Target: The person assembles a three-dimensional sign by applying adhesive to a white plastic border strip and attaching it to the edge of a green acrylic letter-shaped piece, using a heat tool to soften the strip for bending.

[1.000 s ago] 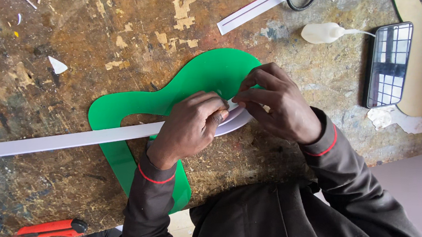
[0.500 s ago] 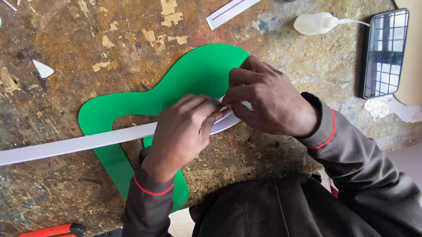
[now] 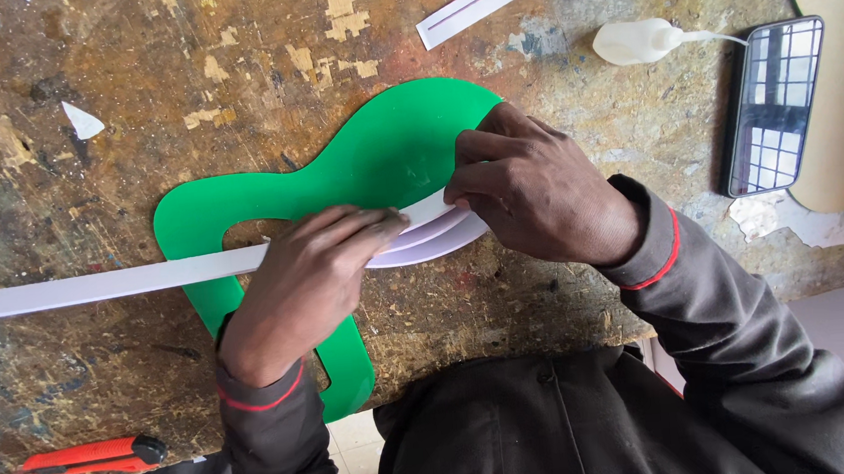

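a worn, paint-flecked table point(image 3: 76, 53) is seen, on which a green cut-out sheet point(image 3: 385, 150), a long white strip point(image 3: 95, 285), a red utility knife point(image 3: 93, 455), a phone point(image 3: 771, 104) and a small white bottle point(image 3: 633, 42) are laid.

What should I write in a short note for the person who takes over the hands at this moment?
Left hand: presses the white strip down against the green cutout.
Right hand: pinches the strip's curved end at the cutout's lower edge.
Things: cutout lies flat on the worn workbench; the strip runs off to the left. Red utility knife lies near the front edge.
Done: a short part of the strip is bent along the edge.
Left: the rest of the strip is straight and loose.
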